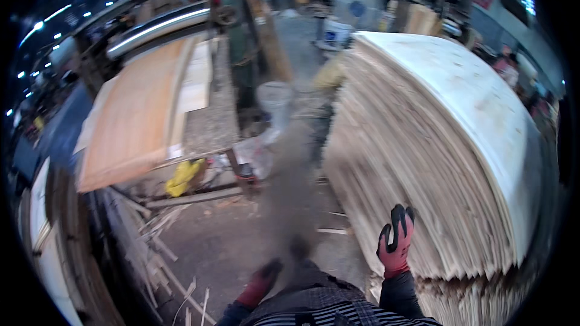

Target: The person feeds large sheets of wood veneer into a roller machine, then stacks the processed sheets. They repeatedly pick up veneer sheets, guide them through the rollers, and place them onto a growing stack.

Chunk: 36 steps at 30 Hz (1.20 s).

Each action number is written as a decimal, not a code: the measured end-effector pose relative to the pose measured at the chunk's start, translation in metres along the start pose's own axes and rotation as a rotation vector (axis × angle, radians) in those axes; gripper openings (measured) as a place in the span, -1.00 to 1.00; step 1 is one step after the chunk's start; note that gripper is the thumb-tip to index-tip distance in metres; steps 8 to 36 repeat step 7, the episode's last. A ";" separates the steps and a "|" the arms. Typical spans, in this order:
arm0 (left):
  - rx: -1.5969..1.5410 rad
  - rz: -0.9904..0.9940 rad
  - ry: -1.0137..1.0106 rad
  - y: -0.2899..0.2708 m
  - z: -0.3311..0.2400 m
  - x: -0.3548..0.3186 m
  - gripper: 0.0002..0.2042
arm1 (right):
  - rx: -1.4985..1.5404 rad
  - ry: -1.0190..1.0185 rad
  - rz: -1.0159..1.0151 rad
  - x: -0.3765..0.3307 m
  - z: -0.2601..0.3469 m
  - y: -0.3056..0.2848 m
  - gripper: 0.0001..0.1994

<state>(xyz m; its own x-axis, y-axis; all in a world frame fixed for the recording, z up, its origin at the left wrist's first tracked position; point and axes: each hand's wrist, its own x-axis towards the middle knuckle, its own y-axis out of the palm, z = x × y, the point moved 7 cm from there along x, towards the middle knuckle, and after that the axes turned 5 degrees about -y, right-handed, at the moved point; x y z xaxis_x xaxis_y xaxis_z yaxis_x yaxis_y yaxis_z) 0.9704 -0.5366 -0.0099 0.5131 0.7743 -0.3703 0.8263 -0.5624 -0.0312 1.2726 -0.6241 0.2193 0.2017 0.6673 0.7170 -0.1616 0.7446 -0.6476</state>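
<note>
While you stand beside the tall stack of thin wood sheets (pixel 423 163), your right hand (pixel 396 241), in a red and black glove, is raised with fingers spread against its edge. Your left hand (pixel 261 281) hangs low and blurred; I cannot tell its grip.

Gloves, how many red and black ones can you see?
2. The right hand wears one, raised against the tall stack of thin wood sheets. The left hand wears one, low near the floor, blurred. Others may be hidden.
</note>
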 end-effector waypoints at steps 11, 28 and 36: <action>0.145 -0.418 0.125 -0.098 -0.006 0.008 -0.70 | 0.731 -0.551 0.035 0.114 0.110 0.038 -0.62; 0.145 -0.418 0.125 -0.098 -0.006 0.008 -0.70 | 0.731 -0.551 0.035 0.114 0.110 0.038 -0.62; 0.145 -0.418 0.125 -0.098 -0.006 0.008 -0.70 | 0.731 -0.551 0.035 0.114 0.110 0.038 -0.62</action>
